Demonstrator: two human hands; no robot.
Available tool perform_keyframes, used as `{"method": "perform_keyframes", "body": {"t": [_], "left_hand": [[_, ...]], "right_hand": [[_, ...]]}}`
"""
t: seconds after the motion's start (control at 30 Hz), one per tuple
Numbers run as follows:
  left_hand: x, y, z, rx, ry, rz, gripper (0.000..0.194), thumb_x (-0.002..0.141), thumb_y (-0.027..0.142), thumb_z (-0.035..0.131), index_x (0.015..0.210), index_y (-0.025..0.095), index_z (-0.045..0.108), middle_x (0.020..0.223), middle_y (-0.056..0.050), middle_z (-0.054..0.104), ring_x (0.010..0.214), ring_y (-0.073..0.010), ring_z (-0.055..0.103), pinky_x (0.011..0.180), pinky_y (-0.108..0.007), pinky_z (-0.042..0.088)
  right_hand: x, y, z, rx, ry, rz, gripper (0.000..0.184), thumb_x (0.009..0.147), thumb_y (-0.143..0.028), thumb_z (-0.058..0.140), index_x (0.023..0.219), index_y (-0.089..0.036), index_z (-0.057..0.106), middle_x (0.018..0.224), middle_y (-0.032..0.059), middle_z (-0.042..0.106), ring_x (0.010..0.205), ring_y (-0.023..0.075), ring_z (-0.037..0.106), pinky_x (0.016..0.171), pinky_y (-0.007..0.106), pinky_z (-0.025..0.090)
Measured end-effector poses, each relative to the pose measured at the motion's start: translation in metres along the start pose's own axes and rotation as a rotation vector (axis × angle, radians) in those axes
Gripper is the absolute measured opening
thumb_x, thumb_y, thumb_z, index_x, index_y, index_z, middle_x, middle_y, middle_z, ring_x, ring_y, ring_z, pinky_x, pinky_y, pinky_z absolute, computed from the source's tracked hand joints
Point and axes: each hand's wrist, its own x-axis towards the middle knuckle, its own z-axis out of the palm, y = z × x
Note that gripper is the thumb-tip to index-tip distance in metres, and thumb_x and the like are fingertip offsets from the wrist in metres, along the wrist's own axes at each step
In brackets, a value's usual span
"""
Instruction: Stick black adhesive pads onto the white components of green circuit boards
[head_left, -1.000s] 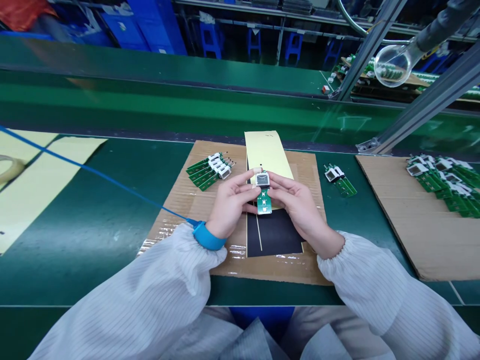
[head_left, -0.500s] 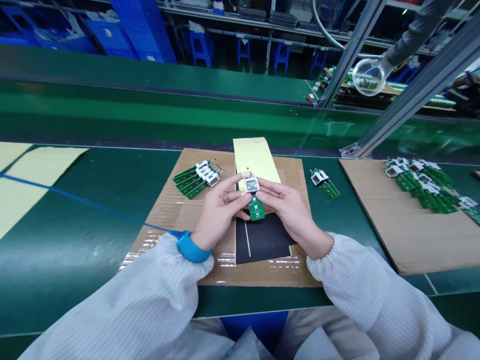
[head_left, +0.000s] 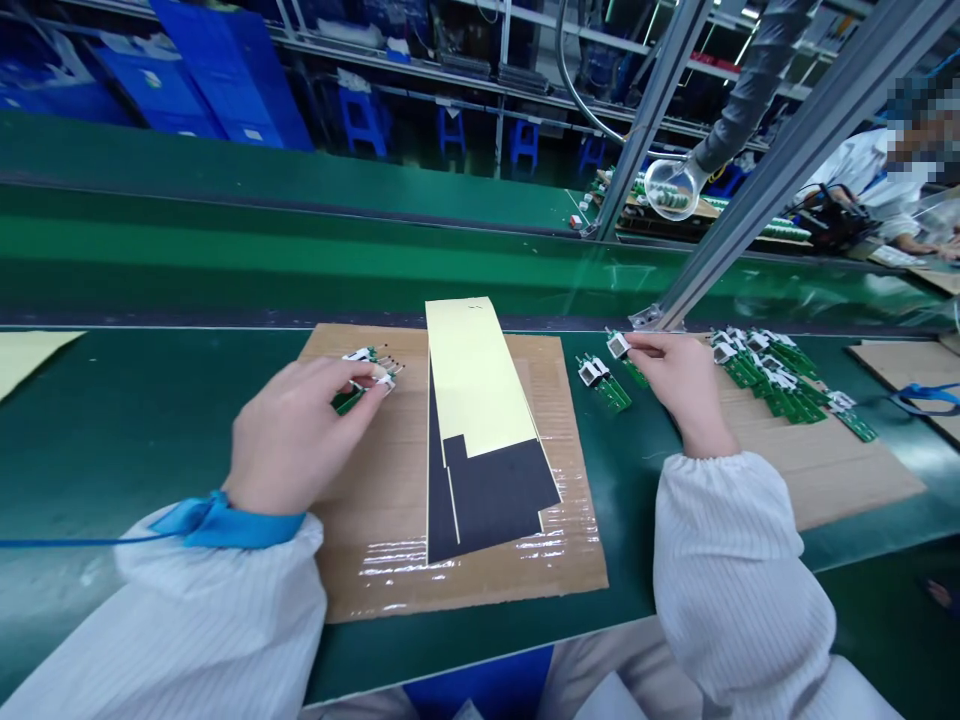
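On the left side of the cardboard sheet (head_left: pixel 360 570), my left hand (head_left: pixel 300 425) pinches a small circuit board (head_left: pixel 385 381) by its white part, at the row of similar boards (head_left: pixel 360 354) that it partly covers. My right hand (head_left: pixel 679 385) is closed on another green circuit board with a white-framed window (head_left: pixel 618 344), low over the green table right of the cardboard. Just left of that board lie a couple of boards (head_left: pixel 604 382) close together. Between my hands, a yellow sheet (head_left: pixel 472 370) and a black sheet (head_left: pixel 499 495) rest on the cardboard.
A second cardboard sheet (head_left: pixel 825 480) at the right bears a pile of circuit boards (head_left: pixel 780 375). Behind it rises a metal post (head_left: pixel 765 190), near a duct with a clear cup (head_left: pixel 673 190). A blue wrist strap (head_left: pixel 232 520) trails its cord leftward. Another person (head_left: pixel 877 180) is at far right.
Both hands have parted from the circuit board held over the middle. My left hand has moved left to the row; my right has gone right with a board. The view has turned rightward.
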Motion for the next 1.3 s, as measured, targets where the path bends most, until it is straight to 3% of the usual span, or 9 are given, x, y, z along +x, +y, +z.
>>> {"method": "perform_keyframes", "body": {"t": [0.1, 0.27, 0.43, 0.73, 0.87, 0.93, 1.07, 1.2, 1.3], "left_hand": [[0.003, -0.003, -0.011, 0.139, -0.077, -0.044, 0.036, 0.091, 0.052, 0.049, 0.097, 0.021, 0.066, 0.103, -0.004, 0.067, 0.1, -0.0244, 0.055, 0.062, -0.027, 0.034], [0.008, -0.01, -0.02, 0.164, -0.189, -0.199, 0.04, 0.085, 0.059, 0.054, 0.093, 0.023, 0.067, 0.093, -0.004, 0.065, 0.092, -0.0237, 0.055, 0.058, -0.026, 0.03], [0.01, -0.013, -0.021, 0.129, -0.301, -0.234, 0.047, 0.081, 0.068, 0.054, 0.093, 0.025, 0.069, 0.097, -0.004, 0.065, 0.088, -0.0238, 0.054, 0.059, -0.026, 0.03], [0.004, -0.021, -0.012, 0.098, -0.276, -0.145, 0.028, 0.083, 0.052, 0.06, 0.091, 0.026, 0.067, 0.096, -0.003, 0.068, 0.091, -0.026, 0.056, 0.06, -0.029, 0.03], [0.002, -0.026, -0.006, 0.067, -0.241, -0.115, 0.02, 0.083, 0.045, 0.062, 0.089, 0.026, 0.067, 0.095, -0.004, 0.069, 0.089, -0.026, 0.057, 0.058, -0.029, 0.029], [0.002, -0.028, -0.005, 0.063, -0.206, -0.1, 0.017, 0.082, 0.042, 0.063, 0.088, 0.026, 0.066, 0.094, -0.005, 0.069, 0.088, -0.0262, 0.057, 0.058, -0.029, 0.029], [0.001, -0.029, -0.004, 0.097, -0.181, -0.07, 0.014, 0.083, 0.038, 0.061, 0.085, 0.026, 0.067, 0.088, -0.006, 0.068, 0.085, -0.0264, 0.057, 0.058, -0.029, 0.027], [0.0, -0.025, -0.007, 0.027, -0.197, -0.108, 0.018, 0.082, 0.04, 0.061, 0.089, 0.025, 0.069, 0.087, -0.005, 0.069, 0.083, -0.0244, 0.059, 0.059, -0.029, 0.032], [-0.001, -0.013, -0.005, -0.236, -0.203, -0.092, 0.03, 0.086, 0.041, 0.058, 0.108, 0.024, 0.068, 0.094, -0.004, 0.068, 0.083, -0.0194, 0.06, 0.069, -0.028, 0.042]], "right_hand": [[0.0, 0.004, 0.0, -0.102, -0.096, 0.035, 0.027, 0.078, -0.016, 0.06, 0.098, -0.019, 0.077, 0.095, 0.0047, 0.074, 0.091, 0.0211, 0.071, 0.091, 0.034, 0.054], [0.0, 0.002, 0.007, -0.109, -0.185, 0.104, 0.029, 0.077, -0.011, 0.059, 0.1, -0.016, 0.075, 0.097, 0.0054, 0.074, 0.09, 0.0192, 0.071, 0.091, 0.031, 0.054], [-0.002, 0.0, 0.01, -0.094, -0.274, 0.097, 0.029, 0.077, -0.01, 0.057, 0.1, -0.016, 0.075, 0.097, 0.0055, 0.074, 0.091, 0.0186, 0.071, 0.091, 0.031, 0.054], [-0.001, 0.012, 0.003, -0.094, -0.244, 0.13, 0.038, 0.078, -0.014, 0.062, 0.116, -0.015, 0.07, 0.104, 0.0091, 0.072, 0.1, 0.0241, 0.069, 0.102, 0.042, 0.049], [-0.018, -0.016, 0.011, -0.006, -0.146, -0.019, 0.034, 0.084, -0.022, 0.059, 0.116, -0.024, 0.069, 0.105, 0.0033, 0.072, 0.088, 0.0196, 0.069, 0.094, 0.042, 0.052], [-0.037, -0.04, 0.022, 0.131, -0.237, -0.141, 0.028, 0.087, -0.027, 0.058, 0.113, -0.026, 0.07, 0.105, 0.0017, 0.071, 0.084, 0.0169, 0.067, 0.086, 0.037, 0.055], [-0.078, -0.08, 0.049, 0.352, -0.535, -0.365, 0.026, 0.092, -0.025, 0.051, 0.111, -0.025, 0.069, 0.116, 0.0017, 0.067, 0.096, 0.0146, 0.065, 0.086, 0.032, 0.057], [-0.099, -0.093, 0.071, 0.349, -0.581, -0.436, 0.025, 0.095, -0.022, 0.047, 0.107, -0.023, 0.068, 0.115, 0.0036, 0.064, 0.103, 0.0149, 0.062, 0.089, 0.032, 0.055], [-0.1, -0.092, 0.079, 0.302, -0.601, -0.453, 0.025, 0.095, -0.018, 0.046, 0.108, -0.021, 0.067, 0.115, 0.0048, 0.061, 0.106, 0.0151, 0.059, 0.095, 0.034, 0.051]]}}
